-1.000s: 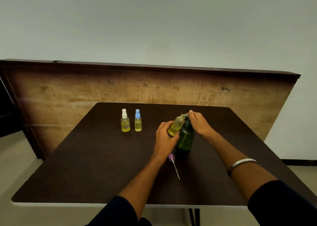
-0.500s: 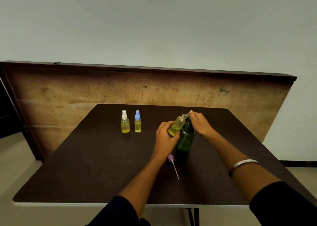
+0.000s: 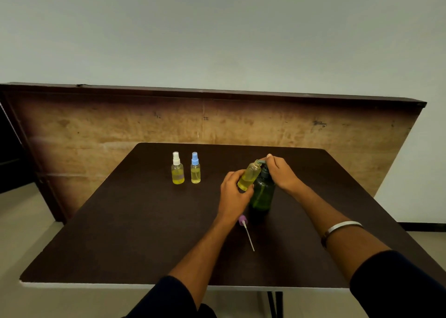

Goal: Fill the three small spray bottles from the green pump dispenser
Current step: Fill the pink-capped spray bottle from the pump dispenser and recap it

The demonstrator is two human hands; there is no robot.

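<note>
Two capped spray bottles (image 3: 185,168) (far left) stand apart; purple sprayer cap (image 3: 243,220) lies nearer.

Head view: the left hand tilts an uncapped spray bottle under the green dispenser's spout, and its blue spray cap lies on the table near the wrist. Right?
Not quite. In the head view the loose spray cap by the left hand is purple, not blue; the blue cap sits on a standing bottle. The rest holds: uncapped bottle tilted at the green dispenser.

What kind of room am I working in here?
Likely a bare office or spare room, not a kitchen or lab: a plain dark table, a worn wooden board leaning on a blank pale wall, and tiled floor.
</note>
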